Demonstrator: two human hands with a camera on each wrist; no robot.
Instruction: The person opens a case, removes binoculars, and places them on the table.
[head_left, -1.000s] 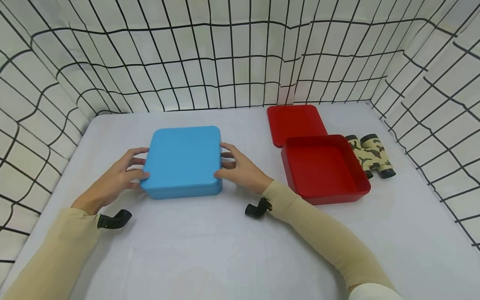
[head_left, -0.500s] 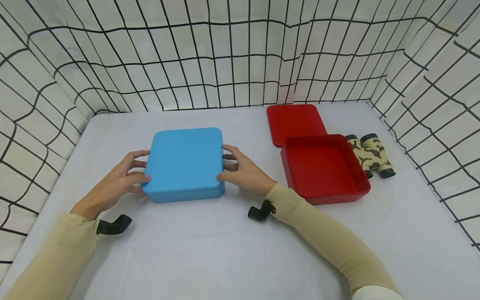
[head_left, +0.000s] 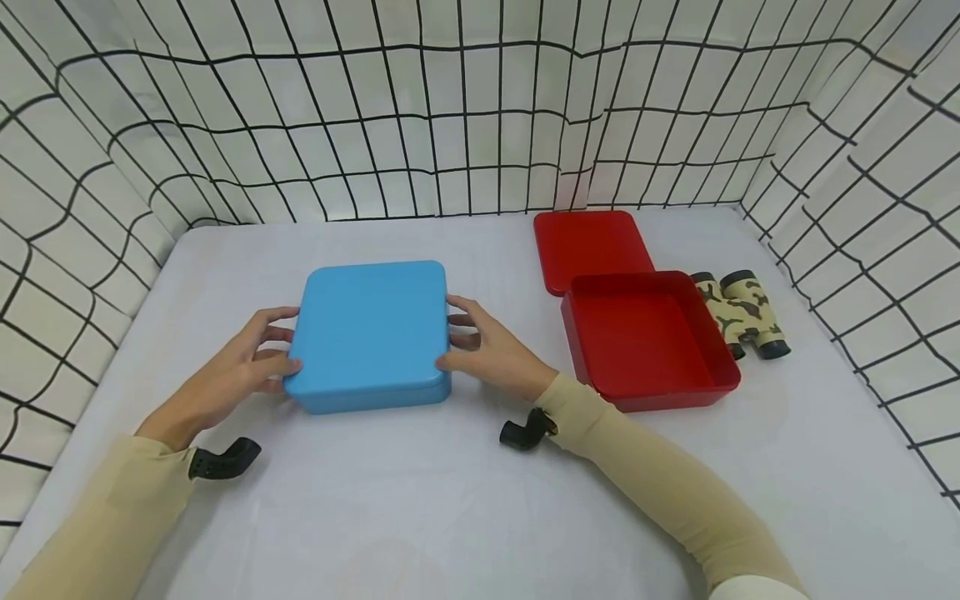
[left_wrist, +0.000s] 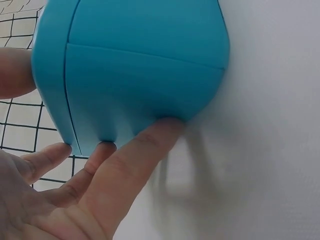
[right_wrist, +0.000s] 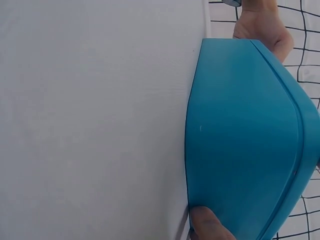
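A light blue rectangular box [head_left: 371, 329] with its lid on lies flat on the white table. My left hand [head_left: 236, 371] holds its left side, the thumb at the near corner of the lid. In the left wrist view, the fingertips [left_wrist: 167, 125] press against the box's side wall [left_wrist: 130, 95], one of them low by the table. On the opposite side my right hand [head_left: 498, 354] holds the box, thumb near the front right corner and the other fingers spread along the side. The right wrist view shows the front wall [right_wrist: 240, 130] and one fingertip [right_wrist: 207, 222] at its lower edge.
To the right stands an open red box [head_left: 652, 342] with nothing inside. Its red lid [head_left: 592, 246] lies behind it. Camouflage-patterned binoculars [head_left: 746, 312] rest against the box's right side. Black wire mesh [head_left: 465, 125] encloses the table at the back and sides.
The blue box has slid a little toward me and slightly right, both hands moving along with it. The red box, its lid and the binoculars stay where they were.
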